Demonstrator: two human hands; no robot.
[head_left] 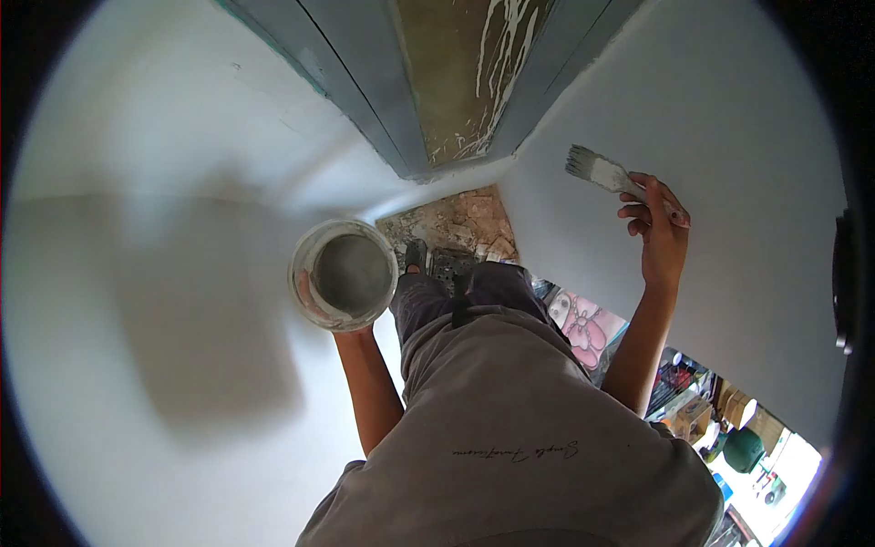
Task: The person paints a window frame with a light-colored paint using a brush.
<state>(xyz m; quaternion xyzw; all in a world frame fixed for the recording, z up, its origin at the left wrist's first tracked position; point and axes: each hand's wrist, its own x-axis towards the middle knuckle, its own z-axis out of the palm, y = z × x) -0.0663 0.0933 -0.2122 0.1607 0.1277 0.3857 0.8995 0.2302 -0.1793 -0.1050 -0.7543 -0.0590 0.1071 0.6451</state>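
A paintbrush with grey paint on its bristles is gripped by its handle in my right hand. The bristles point up and to the left, in front of the white wall on the right. My left hand holds a round tub from the side and below, its fingers partly showing through the wall of the tub. Grey paint fills part of the tub, and its rim is smeared. Brush and tub are well apart.
Ahead stands a grey frame around a brownish panel streaked with white drips. White walls rise on both sides. Below are broken floor pieces. At lower right lie a pink patterned item, boxes and a green round object.
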